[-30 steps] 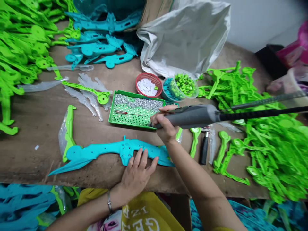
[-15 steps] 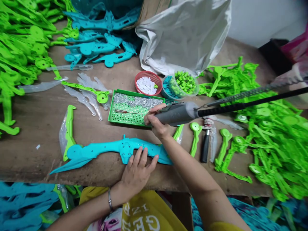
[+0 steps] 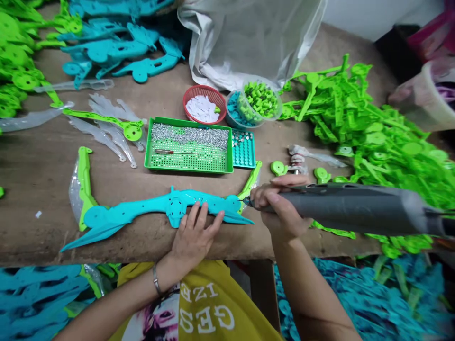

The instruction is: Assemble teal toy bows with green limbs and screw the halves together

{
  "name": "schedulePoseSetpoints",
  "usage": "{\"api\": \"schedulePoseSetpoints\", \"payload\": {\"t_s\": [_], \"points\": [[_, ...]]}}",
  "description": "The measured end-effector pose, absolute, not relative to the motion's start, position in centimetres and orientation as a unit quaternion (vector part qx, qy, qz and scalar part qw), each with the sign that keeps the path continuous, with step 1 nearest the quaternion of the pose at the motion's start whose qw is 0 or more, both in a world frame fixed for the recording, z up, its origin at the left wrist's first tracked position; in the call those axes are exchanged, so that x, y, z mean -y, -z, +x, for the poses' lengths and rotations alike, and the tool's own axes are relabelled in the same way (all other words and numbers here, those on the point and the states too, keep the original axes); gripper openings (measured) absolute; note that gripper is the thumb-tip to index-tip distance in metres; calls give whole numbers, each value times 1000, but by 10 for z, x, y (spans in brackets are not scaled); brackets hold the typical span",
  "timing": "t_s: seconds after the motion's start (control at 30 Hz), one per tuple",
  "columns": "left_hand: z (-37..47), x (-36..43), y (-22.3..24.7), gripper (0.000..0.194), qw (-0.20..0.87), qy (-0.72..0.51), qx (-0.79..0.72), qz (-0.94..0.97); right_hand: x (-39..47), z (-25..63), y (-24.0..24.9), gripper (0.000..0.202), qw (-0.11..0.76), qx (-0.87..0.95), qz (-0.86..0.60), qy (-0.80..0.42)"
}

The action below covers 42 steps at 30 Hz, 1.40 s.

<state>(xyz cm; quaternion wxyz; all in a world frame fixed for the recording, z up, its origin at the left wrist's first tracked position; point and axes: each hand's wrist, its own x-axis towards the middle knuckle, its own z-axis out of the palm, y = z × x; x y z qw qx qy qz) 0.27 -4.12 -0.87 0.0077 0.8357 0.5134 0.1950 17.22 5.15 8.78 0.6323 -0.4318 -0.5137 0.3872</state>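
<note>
A blue bow-shaped plastic part [image 3: 137, 206] lies lengthwise along the near edge of the table. My left hand [image 3: 194, 239] rests flat on it, fingers spread just right of its centre. Wrapped around a grey electric screwdriver [image 3: 348, 208] is my right hand [image 3: 284, 203]. The tool lies nearly level, its bit pointing left at the part's right end; whether the tip touches is too small to tell. Green arms with clear plastic blades meet both ends of the part: the left green arm [image 3: 84, 177] and the right green arm [image 3: 251, 180].
Behind the part sit a green tray [image 3: 188, 168] of screws with a small screwdriver [image 3: 174, 152], a teal tray [image 3: 244, 154], a red basket [image 3: 188, 106] and a tub of green pieces [image 3: 261, 102]. Green parts [image 3: 377, 128] pile up at right; blue parts [image 3: 106, 49] lie at back left.
The electric screwdriver in my right hand has moved from above the screw tray right and nearer, to the blue part's right end. My left hand stays on the part. The view has shifted.
</note>
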Motion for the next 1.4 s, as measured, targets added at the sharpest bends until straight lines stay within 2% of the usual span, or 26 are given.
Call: {"api": "schedulePoseSetpoints", "payload": {"t_s": [0.2, 0.33, 0.63, 0.7, 0.8, 0.87, 0.97, 1.03, 1.13, 1.23, 1.4], "points": [[2, 41, 8, 62, 14, -174, -515, 839, -42, 174, -71, 18, 629, 492, -446, -404], [1, 41, 6, 64, 14, -175, -513, 840, -42, 174, -64, 16, 598, 504, -451, -430], [3, 41, 5, 60, 0, -191, -517, 835, -64, 190, -63, 16, 430, 628, -372, -531], [4, 40, 5, 60, 6, -194, -517, 834, -77, 177, -71, 20, 471, 621, -330, -533], [5, 41, 5, 60, 34, -207, -512, 833, -102, 144, -78, 21, 607, 570, -285, -475], [1, 41, 2, 63, 50, -245, -491, 834, -118, 123, -73, 19, 641, 548, -295, -449], [-16, 37, -9, 69, 46, -320, -472, 820, -135, 102, -55, 21, 636, 538, -331, -444], [-36, 31, -18, 73, 33, -326, -512, 794, -141, 97, -43, 24, 625, 533, -350, -451], [-71, 20, -29, 88, 36, -246, -606, 756, -143, 94, -34, 27, 613, 522, -360, -472], [-96, 15, -30, 102, 46, -185, -633, 750, -142, 92, -34, 26, 611, 520, -356, -479], [-99, 15, -27, 96, 53, -158, -612, 773, -141, 91, -37, 25, 599, 529, -359, -481]]}}
